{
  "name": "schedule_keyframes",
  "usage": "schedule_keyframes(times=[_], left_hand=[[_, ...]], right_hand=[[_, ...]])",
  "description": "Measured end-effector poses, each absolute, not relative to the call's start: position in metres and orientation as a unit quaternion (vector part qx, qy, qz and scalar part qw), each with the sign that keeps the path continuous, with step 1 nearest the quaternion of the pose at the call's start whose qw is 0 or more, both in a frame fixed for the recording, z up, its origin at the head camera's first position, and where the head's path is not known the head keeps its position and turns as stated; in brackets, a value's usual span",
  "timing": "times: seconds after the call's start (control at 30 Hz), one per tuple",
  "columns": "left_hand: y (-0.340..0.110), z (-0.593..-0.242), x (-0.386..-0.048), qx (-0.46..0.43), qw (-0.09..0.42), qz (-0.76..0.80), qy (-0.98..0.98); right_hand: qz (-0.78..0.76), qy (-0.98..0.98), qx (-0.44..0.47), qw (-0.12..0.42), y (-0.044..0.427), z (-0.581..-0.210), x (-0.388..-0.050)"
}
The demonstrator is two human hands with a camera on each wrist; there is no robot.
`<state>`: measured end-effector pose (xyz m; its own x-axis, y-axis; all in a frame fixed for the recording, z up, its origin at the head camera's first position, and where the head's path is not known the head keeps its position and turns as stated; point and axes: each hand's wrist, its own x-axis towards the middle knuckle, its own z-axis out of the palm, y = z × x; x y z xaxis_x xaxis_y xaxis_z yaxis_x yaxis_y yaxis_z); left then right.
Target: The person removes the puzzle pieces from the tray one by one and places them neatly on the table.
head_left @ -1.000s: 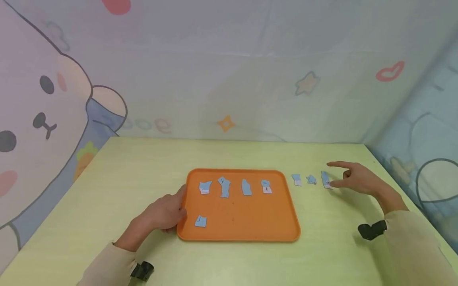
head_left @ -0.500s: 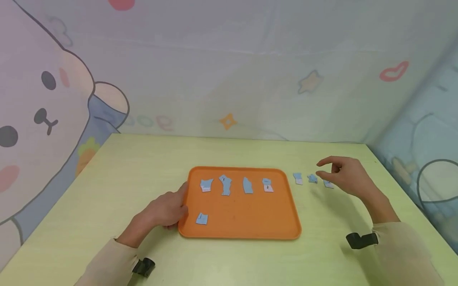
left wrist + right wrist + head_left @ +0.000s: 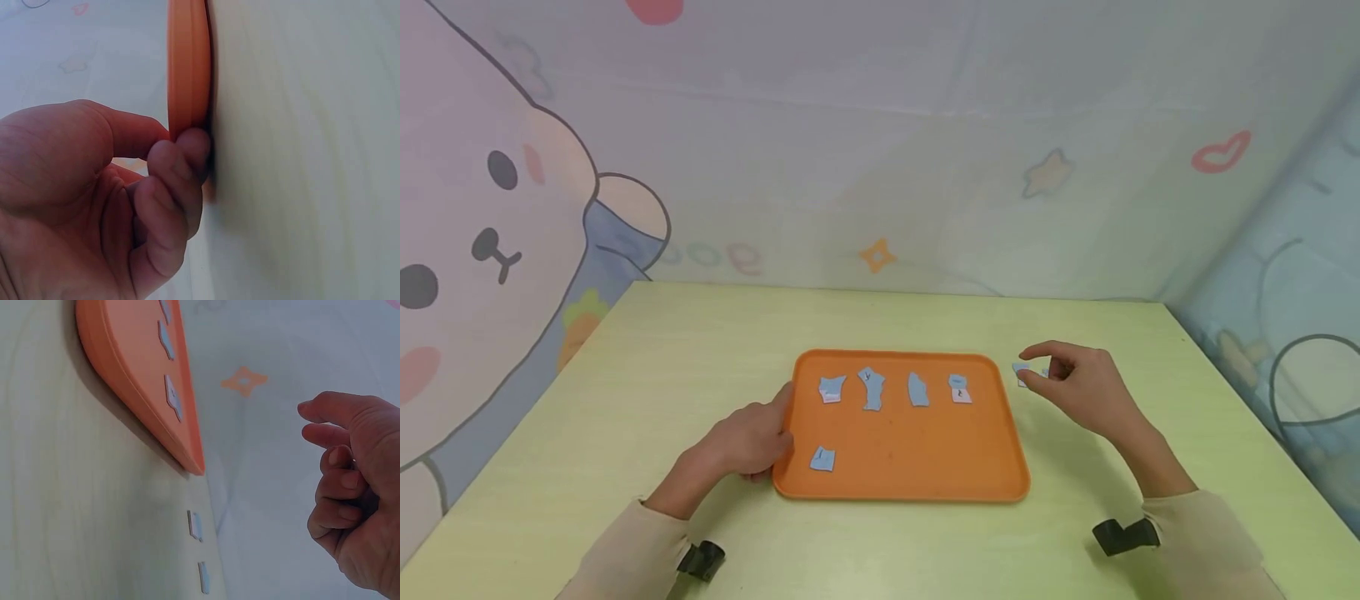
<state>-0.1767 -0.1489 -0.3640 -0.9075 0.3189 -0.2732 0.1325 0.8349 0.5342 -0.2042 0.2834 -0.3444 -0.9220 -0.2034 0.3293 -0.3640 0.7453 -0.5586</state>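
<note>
My left hand (image 3: 748, 437) grips the left edge of an orange tray (image 3: 887, 487); in the left wrist view its curled fingers (image 3: 165, 206) meet the tray's rim (image 3: 187, 69). Several flat, irregular light-blue puzzle pieces lie in the tray, most in a row along its far side, among them a wavy one (image 3: 872, 390). A lone piece (image 3: 823, 459) lies near the front left corner. My right hand (image 3: 1086, 392) hovers right of the tray, thumb and index finger apart with nothing between them, in front of a blue-and-white piece (image 3: 1021, 368). Its other fingers are curled.
The pale yellow-green table (image 3: 715, 333) extends around the tray. Beside the first loose piece lies another (image 3: 204, 577), mostly behind my right hand in the head view. A printed cloth wall (image 3: 820, 167) stands behind the table.
My right hand has moved left from the farthest loose piece to near the piece closest to the tray. The left hand stays on the tray's edge.
</note>
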Motion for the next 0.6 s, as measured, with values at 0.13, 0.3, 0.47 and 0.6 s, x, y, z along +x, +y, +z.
schedule_keyframes(times=[0.13,0.3,0.47,0.6], left_hand=[[-0.148,-0.364,-0.178,0.118,0.183,0.262,0.94],[-0.148,-0.364,-0.18,0.117,0.178,0.259,0.942],[-0.148,-0.364,-0.178,0.114,0.177,0.254,0.944],[-0.148,-0.363,-0.177,0.116,0.175,0.249,0.946]], right_hand=[[0.332,-0.92,0.169,0.121,0.267,-0.351,-0.201],[0.343,-0.913,0.191,0.112,0.242,-0.356,-0.194],[0.349,-0.905,0.218,0.108,0.217,-0.362,-0.186],[0.359,-0.9,0.23,0.094,0.197,-0.363,-0.18]])
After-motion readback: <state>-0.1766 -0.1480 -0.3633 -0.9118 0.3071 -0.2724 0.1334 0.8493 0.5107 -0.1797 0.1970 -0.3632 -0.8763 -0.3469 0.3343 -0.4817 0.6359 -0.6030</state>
